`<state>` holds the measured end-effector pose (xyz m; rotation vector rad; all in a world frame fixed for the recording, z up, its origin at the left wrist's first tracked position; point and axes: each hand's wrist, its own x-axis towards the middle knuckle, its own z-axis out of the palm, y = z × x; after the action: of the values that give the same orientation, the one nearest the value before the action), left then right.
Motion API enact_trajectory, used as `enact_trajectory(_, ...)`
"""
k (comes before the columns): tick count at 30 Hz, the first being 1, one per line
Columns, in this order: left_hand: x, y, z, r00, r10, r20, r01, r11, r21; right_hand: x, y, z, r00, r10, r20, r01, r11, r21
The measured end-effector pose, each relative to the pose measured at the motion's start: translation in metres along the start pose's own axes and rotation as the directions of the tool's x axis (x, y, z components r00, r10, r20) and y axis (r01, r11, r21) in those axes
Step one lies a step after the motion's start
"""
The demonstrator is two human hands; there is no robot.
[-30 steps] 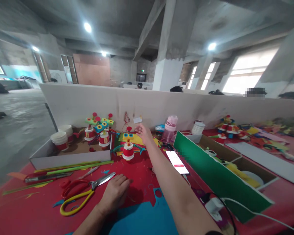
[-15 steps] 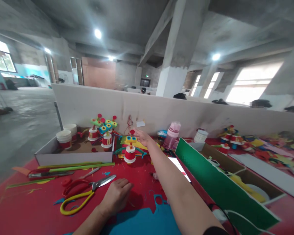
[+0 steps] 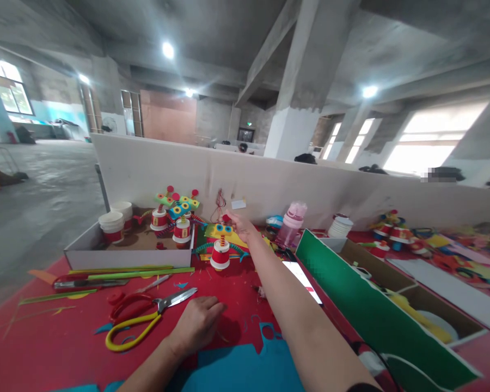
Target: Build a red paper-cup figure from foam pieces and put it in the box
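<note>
A paper-cup figure [image 3: 220, 256] with a red cup body, a yellow face with blue eyes and green coiled arms stands upright on the red table. My right hand [image 3: 240, 227] reaches out to its top, fingers pinched at the small red disc [image 3: 226, 218] above the face. Close to me, my left hand [image 3: 200, 321] rests on the table with its fingers curled in. I see nothing in it, though its fingertips are partly hidden. Scissors [image 3: 147, 321] with red and yellow handles lie open to its left. Blue sheet material [image 3: 245, 367] with a cut-out hole lies beside it.
A shallow box [image 3: 128, 258] at the left holds similar figures and white-rimmed cups [image 3: 112, 227]. Strips and a cutter [image 3: 90, 283] lie before it. At the right are a phone [image 3: 300, 280], a pink bottle [image 3: 292, 223] and a green-sided box [image 3: 363, 305]. A white partition [image 3: 167, 169] stands behind.
My right hand has closed from spread fingers to a pinch at the red disc. The view has shifted slightly; my left hand stays resting on the table.
</note>
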<state>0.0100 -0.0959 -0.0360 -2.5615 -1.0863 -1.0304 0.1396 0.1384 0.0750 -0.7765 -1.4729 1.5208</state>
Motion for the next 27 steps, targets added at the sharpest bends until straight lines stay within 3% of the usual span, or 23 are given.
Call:
enact_trajectory(10, 0.000, -0.002, 0.002, 1.000, -0.008, 0.022, 0.008, 1.000, -0.014, 0.001, 0.005, 0.005, 0.997, -0.047, -0.067, 0.047, 0.999, -0.008)
enact_trajectory(18, -0.001, -0.003, 0.003, 1.000, -0.004, 0.011, 0.004, 1.000, -0.011, 0.002, 0.000, 0.006, 0.996, 0.000, -0.084, 0.000, 1.000, -0.004)
enact_trajectory(23, 0.000, -0.001, 0.000, 1.000, 0.003, 0.030, -0.003, 1.000, -0.001, -0.009, 0.000, 0.001, 0.989, 0.046, -0.140, -0.047, 0.999, -0.005)
enact_trajectory(27, 0.001, 0.001, -0.002, 0.999, 0.012, 0.044, -0.012, 1.000, -0.005, -0.026, 0.013, -0.008, 0.996, 0.037, -0.078, -0.039, 0.999, -0.033)
